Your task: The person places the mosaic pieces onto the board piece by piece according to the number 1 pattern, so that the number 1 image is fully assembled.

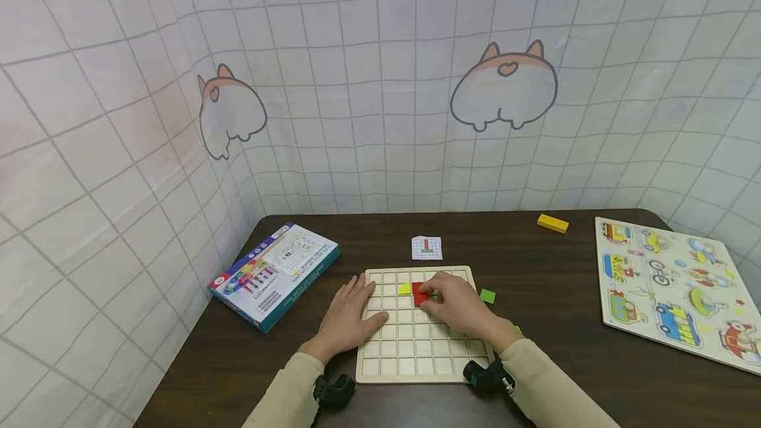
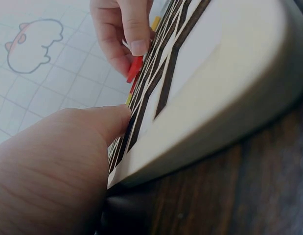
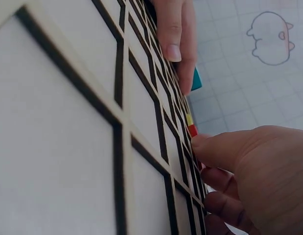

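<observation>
As the head camera looks down, my left hand (image 1: 346, 321) rests, fingers straight, over the nine-o'clock edge of the gridded board (image 1: 416, 379), and my right hand (image 1: 460, 309) pinches a red piece (image 1: 418, 294) near the board's twelve o'clock. A yellow piece (image 1: 404, 288) lies just beside the red, toward nine. From the board's middle, a small card (image 1: 427, 248) lies at twelve, a green piece (image 1: 487, 296) off the board at two, a yellow block (image 1: 553, 223) farther out at two, a picture puzzle (image 1: 678, 296) at three and a box (image 1: 275, 276) toward ten, all on the dark table (image 1: 357, 236). From my left wrist, the red piece tilts between my right thumb and finger near twelve; more red shows on its six-o'clock side, and I cannot tell whether that is a second piece. From my right wrist, my right thumb reaches in at four, yellow and red just past its tip, with my left hand apart at one.
</observation>
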A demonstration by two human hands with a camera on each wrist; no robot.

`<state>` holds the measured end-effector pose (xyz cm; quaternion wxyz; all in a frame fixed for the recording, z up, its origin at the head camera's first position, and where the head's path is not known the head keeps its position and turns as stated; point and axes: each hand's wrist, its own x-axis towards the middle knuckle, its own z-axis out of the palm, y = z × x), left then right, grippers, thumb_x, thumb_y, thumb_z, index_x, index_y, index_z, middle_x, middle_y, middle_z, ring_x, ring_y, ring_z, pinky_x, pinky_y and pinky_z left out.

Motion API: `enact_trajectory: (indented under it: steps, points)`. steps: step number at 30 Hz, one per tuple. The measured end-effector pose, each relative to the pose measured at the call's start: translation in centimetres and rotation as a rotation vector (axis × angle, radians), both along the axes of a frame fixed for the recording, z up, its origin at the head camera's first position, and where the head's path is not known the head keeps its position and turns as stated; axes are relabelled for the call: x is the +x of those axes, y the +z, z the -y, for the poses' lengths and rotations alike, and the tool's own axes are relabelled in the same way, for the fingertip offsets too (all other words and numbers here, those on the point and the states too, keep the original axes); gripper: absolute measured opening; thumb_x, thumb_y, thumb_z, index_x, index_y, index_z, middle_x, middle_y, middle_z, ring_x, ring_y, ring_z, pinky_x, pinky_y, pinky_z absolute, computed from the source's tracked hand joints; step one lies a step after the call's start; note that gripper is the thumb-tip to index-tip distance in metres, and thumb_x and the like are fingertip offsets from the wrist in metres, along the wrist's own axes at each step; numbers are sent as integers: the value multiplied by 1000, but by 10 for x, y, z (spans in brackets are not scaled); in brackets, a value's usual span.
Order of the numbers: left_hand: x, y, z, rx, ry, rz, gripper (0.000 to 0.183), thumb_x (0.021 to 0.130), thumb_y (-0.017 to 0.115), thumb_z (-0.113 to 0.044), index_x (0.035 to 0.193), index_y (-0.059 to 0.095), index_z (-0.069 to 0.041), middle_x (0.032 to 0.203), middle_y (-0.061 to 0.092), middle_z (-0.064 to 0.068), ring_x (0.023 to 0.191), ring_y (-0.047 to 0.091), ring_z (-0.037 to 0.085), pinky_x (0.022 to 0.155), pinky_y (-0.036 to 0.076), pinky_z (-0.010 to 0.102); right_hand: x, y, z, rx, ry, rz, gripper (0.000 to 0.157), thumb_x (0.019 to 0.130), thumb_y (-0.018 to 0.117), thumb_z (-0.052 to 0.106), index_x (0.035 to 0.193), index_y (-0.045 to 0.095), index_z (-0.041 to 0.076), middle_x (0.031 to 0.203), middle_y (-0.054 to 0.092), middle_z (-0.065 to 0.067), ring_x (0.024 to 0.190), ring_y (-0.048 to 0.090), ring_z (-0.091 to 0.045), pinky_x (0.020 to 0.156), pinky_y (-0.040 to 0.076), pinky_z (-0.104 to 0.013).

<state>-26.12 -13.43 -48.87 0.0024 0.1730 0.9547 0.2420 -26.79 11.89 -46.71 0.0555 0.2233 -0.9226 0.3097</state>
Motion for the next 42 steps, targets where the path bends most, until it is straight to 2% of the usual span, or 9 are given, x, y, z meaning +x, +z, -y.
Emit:
enact_trajectory:
  steps: [16,29,33,38,42]
  points:
    - [1,2,1,-1,-9,-2,74,93,56,-52,150,38,-8,160,22,15,149,15,31,120,12,49,-1,-4,2,1,-16,-21,20,85,76,20,105,75,16,95,61,9,75,51,-6,67,45,-26]
    - [1,0,1,0,-16,-14,74,93,55,-53,150,39,-7,160,23,16,149,16,32,119,12,50,0,-5,1,-2,-14,5,24,85,76,20,108,74,16,96,62,8,75,51,-8,67,45,-27]
    - [1,0,1,0,-17,-18,74,93,55,-52,150,39,-7,160,23,17,149,16,32,119,13,50,0,-1,-2,-11,14,18,22,87,74,22,108,74,15,95,63,9,73,51,-8,66,45,-26]
    - [0,0,1,-8,-10,-17,75,93,55,-53,150,39,-7,160,22,16,149,15,31,120,12,49,-4,8,-13,-16,93,51,20,90,71,22,108,74,13,95,67,9,77,57,-7,68,50,-27]
    - [1,0,1,5,-15,-14,74,93,57,-51,149,40,-6,159,23,17,149,16,32,119,13,50,-7,15,-26,0,124,122,21,92,70,23,110,73,14,99,68,8,82,59,-7,71,51,-28]
